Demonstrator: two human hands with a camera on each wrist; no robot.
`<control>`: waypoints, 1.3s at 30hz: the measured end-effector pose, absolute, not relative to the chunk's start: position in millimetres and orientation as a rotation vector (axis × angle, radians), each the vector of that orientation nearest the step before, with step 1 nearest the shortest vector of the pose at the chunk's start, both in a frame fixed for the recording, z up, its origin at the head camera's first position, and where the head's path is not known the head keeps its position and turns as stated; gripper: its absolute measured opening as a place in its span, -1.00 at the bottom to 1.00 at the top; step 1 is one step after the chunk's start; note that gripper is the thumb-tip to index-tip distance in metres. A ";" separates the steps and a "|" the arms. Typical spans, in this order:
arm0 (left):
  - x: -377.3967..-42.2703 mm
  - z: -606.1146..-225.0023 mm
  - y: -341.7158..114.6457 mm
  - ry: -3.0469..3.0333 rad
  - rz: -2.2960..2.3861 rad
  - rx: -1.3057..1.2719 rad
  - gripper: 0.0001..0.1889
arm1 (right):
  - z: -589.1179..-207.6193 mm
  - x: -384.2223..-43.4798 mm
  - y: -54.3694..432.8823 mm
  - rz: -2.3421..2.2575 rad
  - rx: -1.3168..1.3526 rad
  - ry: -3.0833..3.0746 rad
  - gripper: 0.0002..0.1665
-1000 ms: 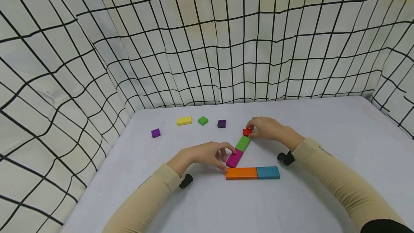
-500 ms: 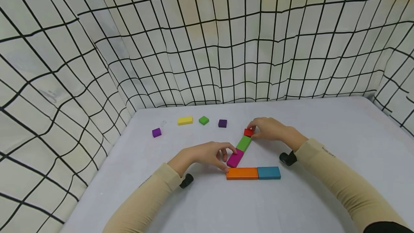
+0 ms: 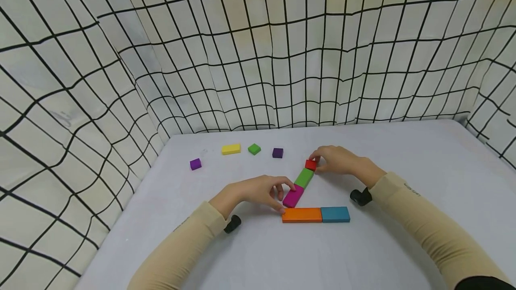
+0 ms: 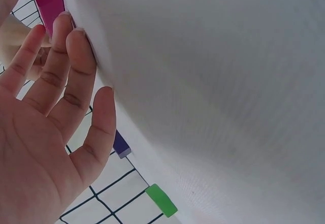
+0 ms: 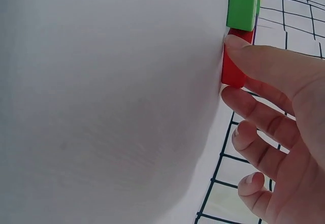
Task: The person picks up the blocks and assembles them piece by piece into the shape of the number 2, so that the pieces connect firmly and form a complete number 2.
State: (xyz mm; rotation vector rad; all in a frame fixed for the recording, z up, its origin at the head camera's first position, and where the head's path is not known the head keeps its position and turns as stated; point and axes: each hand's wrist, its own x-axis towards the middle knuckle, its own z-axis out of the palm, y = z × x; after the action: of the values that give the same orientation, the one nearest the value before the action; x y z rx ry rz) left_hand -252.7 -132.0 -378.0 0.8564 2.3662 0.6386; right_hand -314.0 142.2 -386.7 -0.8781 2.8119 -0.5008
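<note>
My right hand (image 3: 336,160) pinches a small red block (image 3: 311,165) between thumb and fingers. The right wrist view shows the thumb (image 5: 241,49) on the red block, which touches the end of a green block (image 5: 242,5). Below the green one, a magenta block (image 3: 293,196) continues the slanted row. My left hand (image 3: 262,190) has its index finger on the magenta block and its thumb at the left end of an orange block (image 3: 301,215). Against the orange block's right end lies a blue block (image 3: 335,214). The left hand's other fingers (image 4: 81,71) are loosely bent.
Toward the back of the white table (image 3: 383,155) lie a purple block (image 3: 195,164), a yellow block (image 3: 231,149), a small green block (image 3: 254,149) and a dark purple block (image 3: 277,153). Black netting (image 3: 282,59) over white sheeting rises behind and at the sides.
The red block has turned slightly, closer in line with the slanted green block, still in my right hand's pinch. My left hand stays in place.
</note>
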 end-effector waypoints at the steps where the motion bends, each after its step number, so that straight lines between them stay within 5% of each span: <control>1: -252.8 -378.2 -131.9 2.366 0.639 0.855 -0.44 | -386.6 -314.0 142.4 -0.500 -0.877 2.810 -0.53; 39: -251.8 -377.7 -131.2 2.367 0.639 0.844 -0.43 | -387.4 -313.3 145.4 -0.538 -0.897 2.786 -0.51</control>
State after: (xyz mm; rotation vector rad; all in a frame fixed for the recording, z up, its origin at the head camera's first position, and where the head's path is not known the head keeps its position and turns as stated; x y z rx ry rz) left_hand -251.8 -131.2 -377.7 0.8444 2.3668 0.6394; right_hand -313.3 145.4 -387.4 -0.8969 2.7856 -0.5379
